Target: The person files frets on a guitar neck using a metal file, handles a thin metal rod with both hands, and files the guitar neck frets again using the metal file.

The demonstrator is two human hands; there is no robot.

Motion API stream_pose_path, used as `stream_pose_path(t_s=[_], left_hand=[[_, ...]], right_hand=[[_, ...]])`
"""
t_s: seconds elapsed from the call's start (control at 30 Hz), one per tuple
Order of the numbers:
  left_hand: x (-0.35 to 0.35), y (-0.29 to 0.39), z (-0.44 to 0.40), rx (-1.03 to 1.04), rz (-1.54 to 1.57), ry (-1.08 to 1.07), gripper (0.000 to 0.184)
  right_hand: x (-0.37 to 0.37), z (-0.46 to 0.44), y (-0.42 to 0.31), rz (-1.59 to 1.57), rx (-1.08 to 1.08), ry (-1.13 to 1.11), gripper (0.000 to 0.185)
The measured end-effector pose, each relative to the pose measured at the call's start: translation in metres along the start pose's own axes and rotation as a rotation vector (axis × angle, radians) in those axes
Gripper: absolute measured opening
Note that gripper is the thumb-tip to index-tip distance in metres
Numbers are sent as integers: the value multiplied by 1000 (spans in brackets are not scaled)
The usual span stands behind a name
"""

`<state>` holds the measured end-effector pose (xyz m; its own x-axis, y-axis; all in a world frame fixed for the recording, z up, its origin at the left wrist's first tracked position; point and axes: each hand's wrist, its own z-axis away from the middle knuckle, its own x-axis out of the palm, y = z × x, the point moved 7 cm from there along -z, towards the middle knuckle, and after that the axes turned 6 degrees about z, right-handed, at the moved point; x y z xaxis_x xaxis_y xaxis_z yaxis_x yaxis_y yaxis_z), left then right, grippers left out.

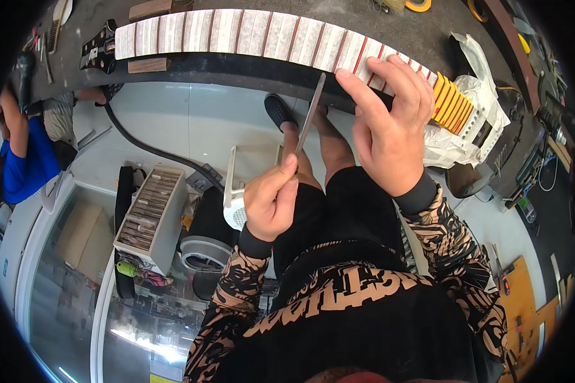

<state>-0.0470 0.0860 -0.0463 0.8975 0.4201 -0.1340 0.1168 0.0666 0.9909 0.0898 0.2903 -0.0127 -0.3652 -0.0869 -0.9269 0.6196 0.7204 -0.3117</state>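
Note:
My left hand is closed around the lower end of a slim metal file. The file points up toward the near edge of a guitar neck, its tip just short of it. Pale masking tape covers the fretboard between the frets, and yellow strips lie across its right end. Over the right part of the neck is my right hand, fingers spread and holding nothing; its fingertips are at the taped fretboard, though contact is unclear. The black headstock lies at the left.
The neck rests along the dark workbench, beside wooden blocks. White wrapping surrounds the guitar's body end. A rack of strips stands below left. Another person in a blue shirt works at far left. A tape roll lies at the back.

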Motion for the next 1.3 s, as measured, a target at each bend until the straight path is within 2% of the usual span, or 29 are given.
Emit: stream_pose_path(t_s=[0.27, 0.33, 0.43, 0.5, 0.57, 0.63, 0.67, 0.77, 0.8, 0.87, 0.97, 1.07, 1.1, 1.17, 1.23, 1.3], left_hand=[[14, -14, -16, -88, 129, -30, 41], [27, -4, -59, -119, 151, -19, 40], [44, 9, -116, -55, 169, 7, 39], [37, 12, -102, 1, 59, 8, 40], [21, 8, -45, 71, -85, 8, 46], [17, 11, -32, -30, -151, -8, 39], [16, 13, -30, -11, -160, -12, 38], [42, 28, -110, 87, -79, 1, 43], [48, 26, -128, 48, -60, 3, 39], [45, 27, -122, 149, -61, 35, 43], [23, 11, -42, 114, -204, 5, 55], [20, 16, -35, 10, -227, -34, 43], [26, 17, -53, 23, -252, -74, 43], [43, 20, -108, 156, -158, 3, 51], [45, 21, -112, 152, -125, 22, 51], [33, 23, -79, 37, -166, -25, 43]], right_hand=[[1, 1, 0, -4, 12, -2, 81], [1, 0, -1, -9, 8, 12, 81], [1, 1, -2, -12, 14, 15, 81], [1, -1, -2, -12, 10, 16, 80], [1, 1, -1, 3, 8, 14, 80], [1, 1, 0, 22, 10, 6, 80], [1, 2, -1, 28, 10, -4, 80], [1, 1, -1, 7, 18, 23, 79], [1, 2, -1, 6, 30, 19, 79], [1, 0, -3, -12, 47, 12, 78], [2, 1, -2, 16, 25, 4, 78], [1, 1, -2, 34, 25, -6, 78], [2, 3, -3, 22, 26, 4, 79], [4, 3, -1, 11, 26, 32, 79], [2, 4, -1, 7, 30, 18, 78], [3, 1, -2, 10, 28, 12, 77]])
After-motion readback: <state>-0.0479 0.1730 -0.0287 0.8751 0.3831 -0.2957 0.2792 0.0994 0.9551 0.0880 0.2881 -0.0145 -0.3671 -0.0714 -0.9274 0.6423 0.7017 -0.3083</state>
